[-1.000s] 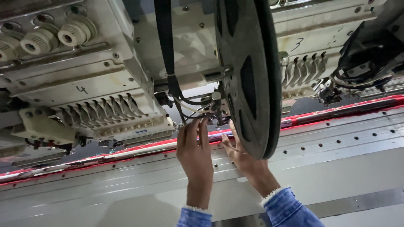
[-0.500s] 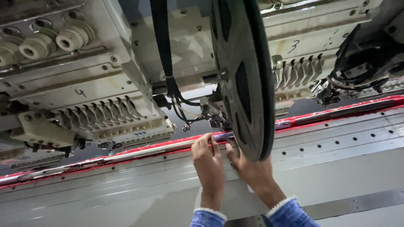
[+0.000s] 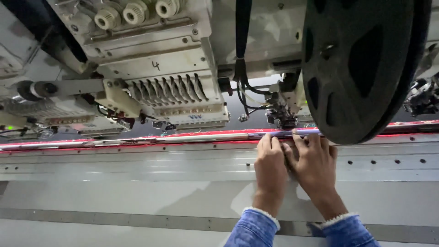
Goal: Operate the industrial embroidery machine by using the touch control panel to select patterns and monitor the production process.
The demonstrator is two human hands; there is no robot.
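Both hands are pressing flat on the grey machine bed (image 3: 137, 164), left hand (image 3: 270, 167) beside right hand (image 3: 314, 165), fingers held together. Fingertips are touching the red fabric strip (image 3: 206, 136), lying along the bed's far edge under the big black reel (image 3: 361, 64).

Free room: the flat grey bench (image 3: 137, 183) runs unobstructed left of both hands. Obstacles: large black reel (image 3: 361, 64) overhanging the right hand (image 3: 315, 167); embroidery head (image 3: 169, 87) with its needle row above the red-edged frame rail (image 3: 137, 139); hanging black cables (image 3: 242, 87) between them.
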